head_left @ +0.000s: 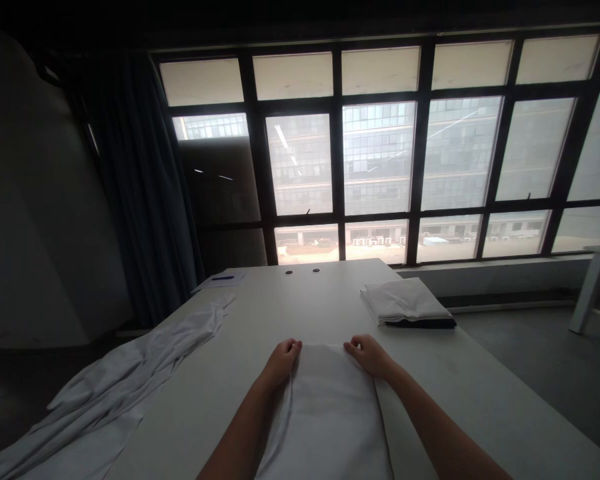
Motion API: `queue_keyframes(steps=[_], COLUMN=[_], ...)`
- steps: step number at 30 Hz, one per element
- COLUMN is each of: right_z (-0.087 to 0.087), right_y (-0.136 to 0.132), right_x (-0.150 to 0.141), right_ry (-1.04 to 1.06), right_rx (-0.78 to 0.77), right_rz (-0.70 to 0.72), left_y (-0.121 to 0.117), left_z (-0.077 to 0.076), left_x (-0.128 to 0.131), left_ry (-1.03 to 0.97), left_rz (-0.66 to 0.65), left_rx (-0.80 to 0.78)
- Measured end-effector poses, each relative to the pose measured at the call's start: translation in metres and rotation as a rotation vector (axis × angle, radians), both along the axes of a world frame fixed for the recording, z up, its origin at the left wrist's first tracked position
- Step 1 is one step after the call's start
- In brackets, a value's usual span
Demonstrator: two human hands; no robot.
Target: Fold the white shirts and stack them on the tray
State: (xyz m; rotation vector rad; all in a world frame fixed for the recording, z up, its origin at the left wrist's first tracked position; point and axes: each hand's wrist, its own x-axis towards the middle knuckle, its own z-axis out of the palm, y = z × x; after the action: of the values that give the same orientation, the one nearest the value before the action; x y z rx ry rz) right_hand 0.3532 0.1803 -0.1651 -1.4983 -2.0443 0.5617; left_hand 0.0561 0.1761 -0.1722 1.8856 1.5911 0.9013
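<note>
A white cloth (333,413), folded into a long strip, lies on the white table (300,300) directly in front of me. At its far left corner, my left hand (282,361) is closed on the edge, thumb and fingers pinched together. The far right corner is pinched the same way by my right hand (369,357). Between the two hands the far edge runs nearly straight. The cloth's near end passes out of view at the bottom.
A folded white cloth stack (405,299) with a dark layer beneath sits at the table's right edge. Loose, crumpled white fabric (145,373) drapes over the left edge. Paper with a dark pen (223,277) lies at the far left. Windows stand beyond.
</note>
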Motion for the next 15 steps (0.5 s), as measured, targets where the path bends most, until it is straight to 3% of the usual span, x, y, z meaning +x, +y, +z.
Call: queue_keyframes(steps=[15], right_z=[-0.007], right_y=[-0.017], right_x=[0.018], right_ry=[-0.073], right_rx=[-0.100], right_rz=[0.035], left_y=[-0.010], left_z=[0.006], left_x=[0.021], left_ry=[0.222], left_rz=[0.040], left_rx=[-0.031])
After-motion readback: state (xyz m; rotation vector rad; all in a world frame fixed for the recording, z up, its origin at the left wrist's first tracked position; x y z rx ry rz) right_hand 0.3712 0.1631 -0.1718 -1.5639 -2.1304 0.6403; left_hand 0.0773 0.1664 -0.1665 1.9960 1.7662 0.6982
